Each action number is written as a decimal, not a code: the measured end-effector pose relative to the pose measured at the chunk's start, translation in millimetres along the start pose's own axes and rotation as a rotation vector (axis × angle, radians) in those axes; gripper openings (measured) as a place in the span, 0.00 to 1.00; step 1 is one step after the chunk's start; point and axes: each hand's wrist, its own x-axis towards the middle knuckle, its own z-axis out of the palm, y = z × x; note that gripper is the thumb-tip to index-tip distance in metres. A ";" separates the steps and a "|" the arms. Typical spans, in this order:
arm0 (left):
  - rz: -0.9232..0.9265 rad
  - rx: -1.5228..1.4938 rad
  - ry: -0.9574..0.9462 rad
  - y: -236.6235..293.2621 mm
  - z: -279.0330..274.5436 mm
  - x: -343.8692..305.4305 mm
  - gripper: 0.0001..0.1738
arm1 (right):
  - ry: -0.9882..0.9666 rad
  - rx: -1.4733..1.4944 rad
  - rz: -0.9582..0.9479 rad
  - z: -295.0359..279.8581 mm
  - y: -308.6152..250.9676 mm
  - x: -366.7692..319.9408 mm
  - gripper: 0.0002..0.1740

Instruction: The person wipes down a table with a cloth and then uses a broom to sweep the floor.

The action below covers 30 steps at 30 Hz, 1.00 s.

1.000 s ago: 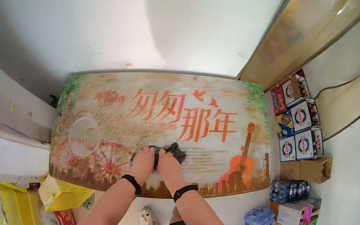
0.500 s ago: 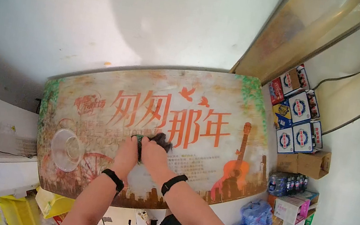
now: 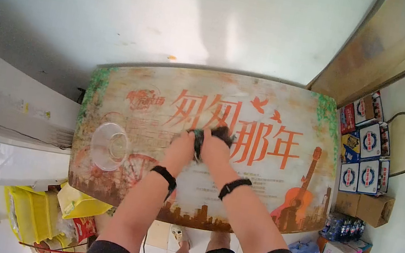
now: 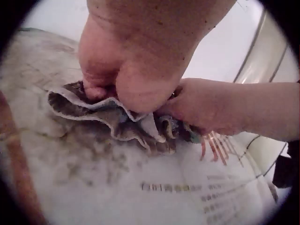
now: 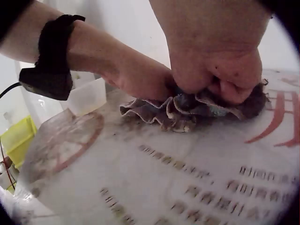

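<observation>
A crumpled dark cloth (image 4: pixel 119 123) is pressed in a bunch against the printed table (image 3: pixel 294 107) by both hands: one part is gripped by the left hand (image 3: pixel 183 146), with its fingers curled into the folds, and the part just beside it is gripped by the right hand (image 3: pixel 215 146). Compared with the pictures from up to a second ago, the cloth is now found farther from the near edge and closer to the wall (image 3: pixel 151 16), at the lower ends of the large red characters (image 3: pixel 249 142). A different stretch of the table is thus judged to be brought under the cloth, and the two-handed grip is kept. The clear plastic bowl (image 3: pixel 103 144) is left in its place on the table's left side, well apart from the cloth.
</observation>
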 end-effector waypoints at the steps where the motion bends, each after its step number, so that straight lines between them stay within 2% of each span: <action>1: 0.032 -0.034 -0.018 -1.0 4.4 -14.6 0.08 | -0.036 -0.012 0.009 6.8 -1.1 -16.1 0.15; 4: 0.117 -0.095 -0.134 1.1 4.1 -71.1 0.08 | -0.134 -0.033 0.043 18.8 -10.7 -76.1 0.15; 6: 0.144 -0.059 -0.196 0.2 23.3 -108.9 0.08 | -0.263 -0.091 0.075 15.6 -22.3 -117.0 0.14; 7: 0.156 -0.095 -0.241 -0.5 28.6 -127.5 0.08 | -0.258 -0.096 0.070 20.8 -23.4 -135.6 0.14; 10: 0.088 -0.125 -0.195 9.9 29.5 -157.9 0.07 | -0.275 -0.098 0.021 29.8 -28.6 -158.0 0.14; 12: 0.033 -0.063 -0.088 14.5 33.6 -153.6 0.07 | -0.270 -0.169 0.064 29.8 -32.6 -147.3 0.14; 19: 0.034 0.024 -0.045 10.1 18.4 -98.1 0.07 | -0.231 -0.130 0.156 16.3 -36.7 -93.4 0.11; 21: 0.023 -0.002 -0.055 6.3 16.5 -84.2 0.08 | -0.128 -0.127 0.065 18.5 -30.4 -77.4 0.10; 22: -0.026 -0.012 -0.091 7.5 14.5 -77.4 0.08 | -0.196 -0.147 0.084 16.1 -28.9 -69.7 0.10; 26: -0.064 0.001 -0.141 10.1 -2.2 -59.3 0.07 | -0.244 -0.137 0.103 11.9 -25.2 -47.7 0.10; 28: -0.047 -0.028 -0.037 8.1 -1.9 -52.1 0.06 | -0.212 -0.111 0.061 7.9 -23.5 -35.2 0.10; 30: -0.071 -0.048 -0.045 6.3 -1.4 -46.2 0.06 | -0.252 -0.109 0.056 -0.3 -25.7 -28.4 0.12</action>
